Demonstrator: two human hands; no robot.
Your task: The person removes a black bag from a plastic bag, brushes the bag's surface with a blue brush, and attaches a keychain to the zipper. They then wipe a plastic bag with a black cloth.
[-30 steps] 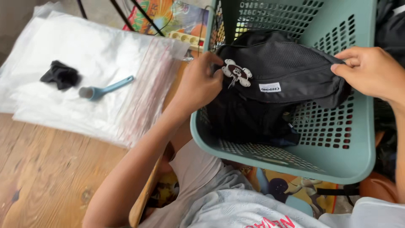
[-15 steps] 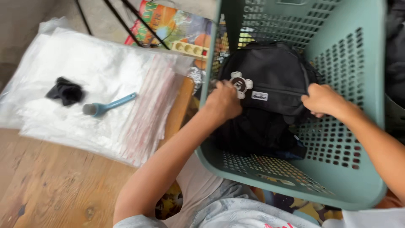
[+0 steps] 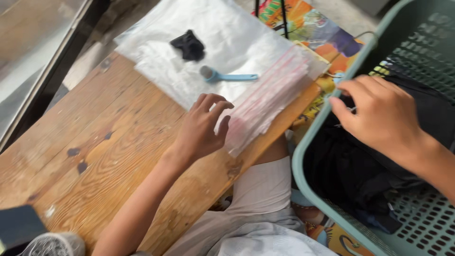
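Two fingers [image 3: 219,110] atop plastic bags [image 3: 265,102]

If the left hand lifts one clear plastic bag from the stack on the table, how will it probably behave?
The clear plastic bags look thin and glossy, so one would probably be floppy, very light and slippery under the left hand. The sheets overlap at the wooden table edge, so neighbours may slide or cling along.

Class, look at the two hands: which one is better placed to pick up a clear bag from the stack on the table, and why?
Probably the left hand: its fingers are spread right at the stack of clear bags. The right hand rests on the black bag inside the green basket.
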